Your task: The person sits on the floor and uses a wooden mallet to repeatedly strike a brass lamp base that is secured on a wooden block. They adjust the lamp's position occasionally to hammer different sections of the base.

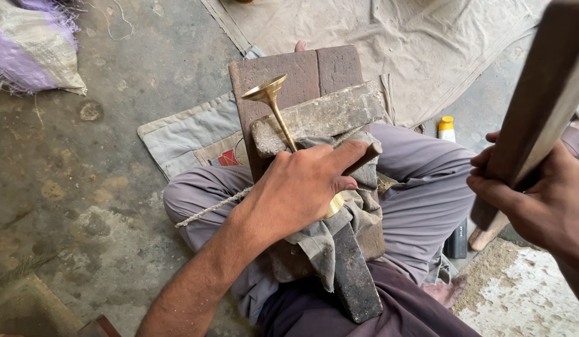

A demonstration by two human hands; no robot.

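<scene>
On a stained concrete floor [83, 156], the left hand [302, 187] clasps a brass goblet-shaped piece [272, 100] against a stone block [320, 115] while the right hand [533, 200] grips a wooden mallet [545, 93]

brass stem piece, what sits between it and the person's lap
In the head view, the brass piece in the left hand lies over a grey block, with grey cloth beneath.

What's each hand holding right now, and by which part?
Left hand grips the brass stem piece near its lower end; right hand holds the wooden mallet by its handle.
</scene>
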